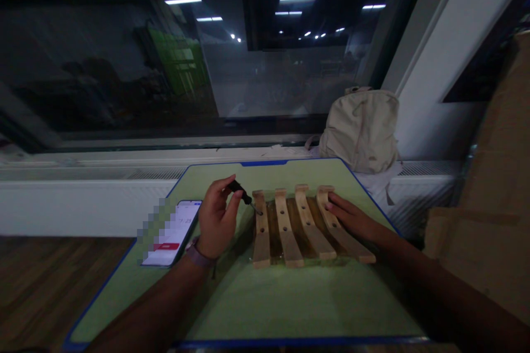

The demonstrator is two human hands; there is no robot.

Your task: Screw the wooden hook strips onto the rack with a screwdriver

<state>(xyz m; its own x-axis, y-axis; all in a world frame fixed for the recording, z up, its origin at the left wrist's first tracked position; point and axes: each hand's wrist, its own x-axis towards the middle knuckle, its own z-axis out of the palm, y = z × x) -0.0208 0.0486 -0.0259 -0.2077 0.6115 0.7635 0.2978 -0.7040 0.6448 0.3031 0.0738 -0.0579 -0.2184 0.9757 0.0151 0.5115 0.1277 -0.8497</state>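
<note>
A wooden rack (pixel 298 227) of several pale slats fixed over dark crossbars lies on a green mat (pixel 265 298). My left hand (pixel 216 218) is closed round a small black screwdriver (pixel 244 196). Its tip points at a hole in the leftmost slat (pixel 260 229). My right hand (pixel 351 218) lies flat, fingers stretched out, on the rightmost slat (pixel 342 231) and holds nothing. A purple band sits on my left wrist.
A phone (pixel 174 233) with a lit screen lies on the mat, left of my left hand. A beige backpack (pixel 361 128) rests on the white sill below a dark window. A cardboard sheet (pixel 492 198) leans at the right. Wooden floor shows at the left.
</note>
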